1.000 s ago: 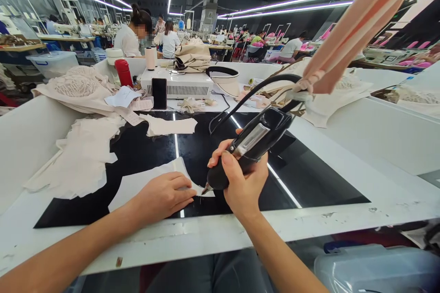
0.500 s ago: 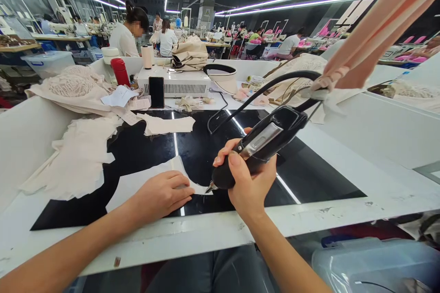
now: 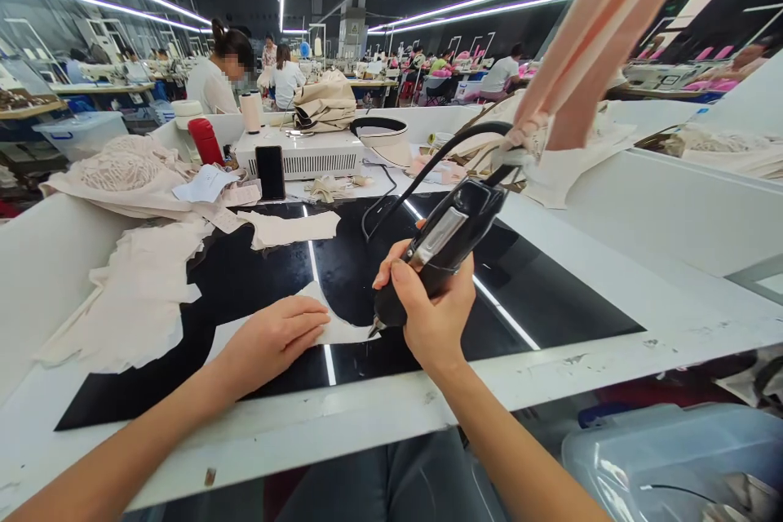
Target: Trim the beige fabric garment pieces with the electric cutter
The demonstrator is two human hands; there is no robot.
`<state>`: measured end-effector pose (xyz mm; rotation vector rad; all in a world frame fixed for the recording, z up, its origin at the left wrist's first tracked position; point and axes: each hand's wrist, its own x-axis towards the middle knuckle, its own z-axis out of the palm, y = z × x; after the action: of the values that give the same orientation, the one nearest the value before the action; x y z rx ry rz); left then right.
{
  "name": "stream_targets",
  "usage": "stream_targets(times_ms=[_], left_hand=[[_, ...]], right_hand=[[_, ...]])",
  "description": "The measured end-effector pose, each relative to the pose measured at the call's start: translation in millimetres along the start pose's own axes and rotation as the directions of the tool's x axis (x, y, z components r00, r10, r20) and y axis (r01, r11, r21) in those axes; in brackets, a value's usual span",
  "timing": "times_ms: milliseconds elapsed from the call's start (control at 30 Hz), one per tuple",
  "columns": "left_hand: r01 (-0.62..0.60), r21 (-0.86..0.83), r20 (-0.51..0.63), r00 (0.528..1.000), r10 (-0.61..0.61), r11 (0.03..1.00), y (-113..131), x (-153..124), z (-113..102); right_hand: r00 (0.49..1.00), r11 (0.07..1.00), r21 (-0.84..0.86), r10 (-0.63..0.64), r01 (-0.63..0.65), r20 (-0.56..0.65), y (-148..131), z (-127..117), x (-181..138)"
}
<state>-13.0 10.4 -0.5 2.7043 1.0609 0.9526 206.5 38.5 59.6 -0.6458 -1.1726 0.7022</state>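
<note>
My right hand (image 3: 437,314) is wrapped round a black corded hand tool (image 3: 449,236) with a silver plate on its side, held at a slant. Its pointed metal tip meets the right end of a pale curved fabric piece (image 3: 342,330). Lying flat on that piece, fingers stretched out, is my left hand (image 3: 275,334), which hides much of its middle. Under both sits a glossy black board (image 3: 550,302). A twisted peach fabric strip (image 3: 587,49) hangs from above and is tied near the tool's cord end.
A stack of cream fabric pieces (image 3: 131,294) lies on the left, with a single strip (image 3: 297,228) behind. At the back stand a phone (image 3: 270,171), a red bottle (image 3: 205,142), a white vented box (image 3: 306,155) and a visor (image 3: 382,139). Co-workers sit beyond.
My left hand has slid a little to the left on the fabric piece, showing more of its narrow end. The tool stands slightly steeper; the camera view has shifted somewhat.
</note>
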Motion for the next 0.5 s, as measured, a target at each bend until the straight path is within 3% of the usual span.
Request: stream_targets(times_ms=[67, 233, 400, 500], left_hand=[[0.048, 0.034, 0.030, 0.998, -0.049, 0.998, -7.3, -2.2, -5.4], [0.099, 0.051, 0.236, 0.966, -0.108, 0.994, -5.9, -2.7, -16.8], [0.215, 0.016, 0.413, 0.888, -0.202, 0.976, 15.7, 10.3, -25.4], [0.287, 0.039, 0.459, 0.846, -0.272, 0.957, 19.4, 26.4, -30.3]], right_hand=[[1.000, 1.000, -0.027, -0.010, 0.010, -0.005, 3.3, -3.6, 6.2], [1.000, 0.996, -0.085, -0.019, 0.017, -0.025, 11.3, -9.5, 20.9], [0.999, 0.998, -0.069, -0.011, 0.008, -0.035, 12.1, -5.9, 25.9], [1.000, 0.997, -0.070, 0.006, -0.008, -0.030, 9.6, -3.1, 24.5]])
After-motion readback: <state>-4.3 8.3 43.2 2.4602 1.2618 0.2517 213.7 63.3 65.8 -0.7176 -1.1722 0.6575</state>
